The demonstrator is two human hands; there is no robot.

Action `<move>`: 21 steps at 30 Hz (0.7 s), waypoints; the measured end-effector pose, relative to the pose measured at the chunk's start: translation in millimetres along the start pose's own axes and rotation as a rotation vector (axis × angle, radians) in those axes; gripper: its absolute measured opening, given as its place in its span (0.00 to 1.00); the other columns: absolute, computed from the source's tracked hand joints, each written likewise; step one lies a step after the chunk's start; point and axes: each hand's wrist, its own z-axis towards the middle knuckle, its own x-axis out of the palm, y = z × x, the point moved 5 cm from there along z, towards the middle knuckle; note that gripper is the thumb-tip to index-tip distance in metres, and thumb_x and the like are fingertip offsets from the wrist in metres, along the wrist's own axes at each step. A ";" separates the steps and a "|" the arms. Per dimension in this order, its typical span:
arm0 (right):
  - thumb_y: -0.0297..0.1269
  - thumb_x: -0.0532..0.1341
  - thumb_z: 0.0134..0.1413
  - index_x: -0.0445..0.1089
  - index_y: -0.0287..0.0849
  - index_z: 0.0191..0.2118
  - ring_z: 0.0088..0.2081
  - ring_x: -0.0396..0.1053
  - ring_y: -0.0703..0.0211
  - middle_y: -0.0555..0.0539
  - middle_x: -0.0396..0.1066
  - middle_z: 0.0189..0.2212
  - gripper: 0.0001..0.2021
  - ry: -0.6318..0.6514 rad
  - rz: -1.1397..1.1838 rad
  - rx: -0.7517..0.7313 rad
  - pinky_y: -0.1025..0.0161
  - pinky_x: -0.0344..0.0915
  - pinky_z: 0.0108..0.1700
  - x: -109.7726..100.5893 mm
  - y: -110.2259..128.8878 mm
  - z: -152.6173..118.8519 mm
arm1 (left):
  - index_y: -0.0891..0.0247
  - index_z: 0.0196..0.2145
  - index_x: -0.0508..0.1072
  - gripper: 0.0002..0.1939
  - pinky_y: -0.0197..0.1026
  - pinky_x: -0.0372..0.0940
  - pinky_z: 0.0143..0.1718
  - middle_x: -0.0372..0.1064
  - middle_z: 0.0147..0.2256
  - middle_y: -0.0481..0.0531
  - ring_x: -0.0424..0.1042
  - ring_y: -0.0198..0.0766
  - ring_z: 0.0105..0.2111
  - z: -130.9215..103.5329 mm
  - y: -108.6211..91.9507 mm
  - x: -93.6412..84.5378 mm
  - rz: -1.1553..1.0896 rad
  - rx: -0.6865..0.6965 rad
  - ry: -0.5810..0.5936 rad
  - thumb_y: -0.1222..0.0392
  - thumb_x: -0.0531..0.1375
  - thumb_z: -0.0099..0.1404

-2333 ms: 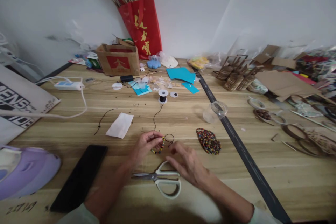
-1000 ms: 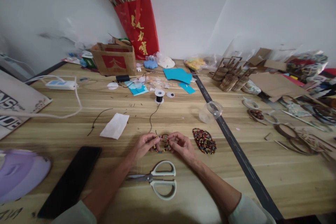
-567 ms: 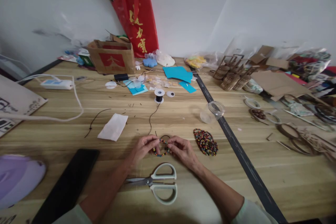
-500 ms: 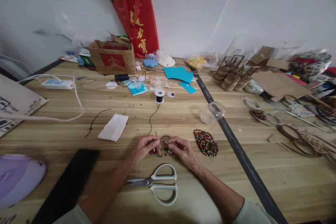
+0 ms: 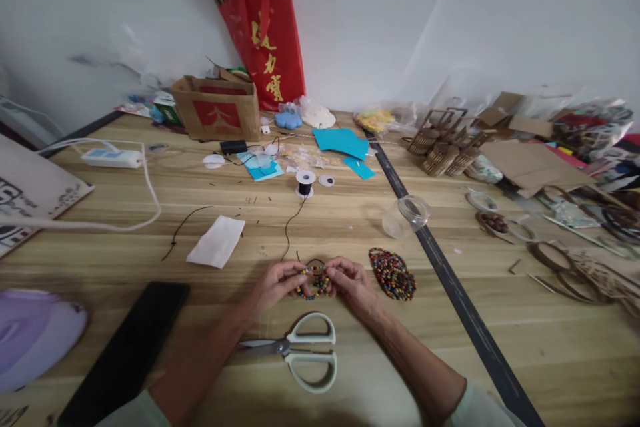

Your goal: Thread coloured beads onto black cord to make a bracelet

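Observation:
A small loop of colourful beads on dark cord (image 5: pixel 314 295) is held between my two hands near the middle of the table. My left hand (image 5: pixel 277 283) pinches its left side, and my right hand (image 5: pixel 350 282) pinches the right side. Black thread runs from a white spool (image 5: pixel 305 183) down toward the beads. Scissors with pale handles (image 5: pixel 311 350) lie just below my hands, blades pointing left. To the right of my right hand rests a pile of multicoloured bead strands (image 5: pixel 393 273).
A white paper (image 5: pixel 216 241) and a black phone (image 5: pixel 127 347) lie to the left. Clear round containers (image 5: pixel 406 215) stand beyond the bead pile. Blue sheets (image 5: pixel 341 143), a cardboard box (image 5: pixel 217 110) and a red bag (image 5: pixel 273 47) are at the back.
Both hands have shifted slightly to the right with the bead loop. A little more of the loop shows between the fingers.

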 end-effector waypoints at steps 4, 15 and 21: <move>0.50 0.67 0.48 0.72 0.39 0.30 0.18 0.64 0.69 0.52 0.70 0.18 0.16 0.028 0.013 -0.008 0.72 0.60 0.21 -0.7 -3.8 0.0 | 0.68 0.40 0.73 0.23 0.36 0.61 0.29 0.76 0.25 0.53 0.72 0.38 0.27 -0.9 -1.9 -1.4 0.011 0.004 -0.018 0.45 0.63 0.56; 0.46 0.70 0.45 0.73 0.40 0.32 0.19 0.65 0.67 0.52 0.71 0.20 0.14 0.043 -0.128 -0.039 0.70 0.62 0.21 3.2 4.3 -1.7 | 0.66 0.38 0.72 0.19 0.37 0.62 0.31 0.76 0.24 0.51 0.72 0.38 0.26 -1.3 -2.3 -0.1 0.020 0.074 0.004 0.46 0.61 0.58; 0.47 0.68 0.47 0.72 0.41 0.33 0.19 0.65 0.67 0.52 0.70 0.19 0.14 0.059 -0.125 -0.027 0.69 0.63 0.23 3.7 4.2 -2.6 | 0.67 0.39 0.73 0.19 0.37 0.63 0.31 0.76 0.25 0.51 0.72 0.37 0.27 -1.4 -0.8 -1.2 0.033 0.070 0.003 0.47 0.61 0.59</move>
